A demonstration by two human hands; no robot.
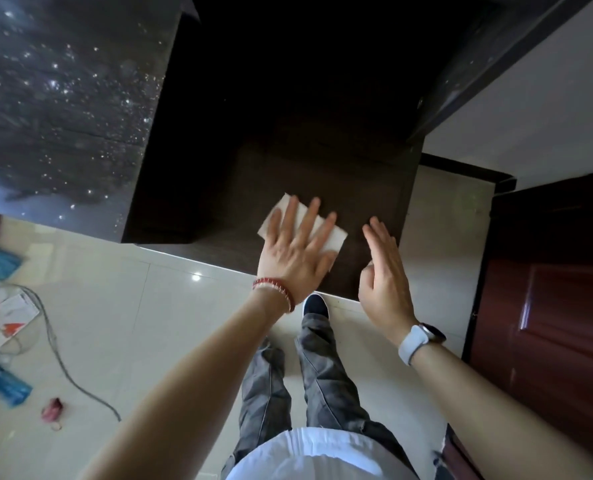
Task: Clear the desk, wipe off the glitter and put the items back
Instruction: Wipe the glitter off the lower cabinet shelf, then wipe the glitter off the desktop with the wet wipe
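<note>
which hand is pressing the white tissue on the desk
The left hand, with the red bracelet, lies flat with fingers spread on the tissue. The right hand, with the white watch, touches no tissue.

Home room: tiled floor [122, 306], wooden door [547, 306].

A worktop [322, 188] fills the far middle, its near edge above the floor [142, 323]. On it near the edge lies a tissue [336, 237], with the left hand [297, 251] flat on top. The right hand [383, 271] is just right of it. A glitter-strewn surface [63, 98] lies far left. Scattered items [4, 317] and a cable [63, 362] lie on the floor at left; a door [547, 306] stands right.
</note>
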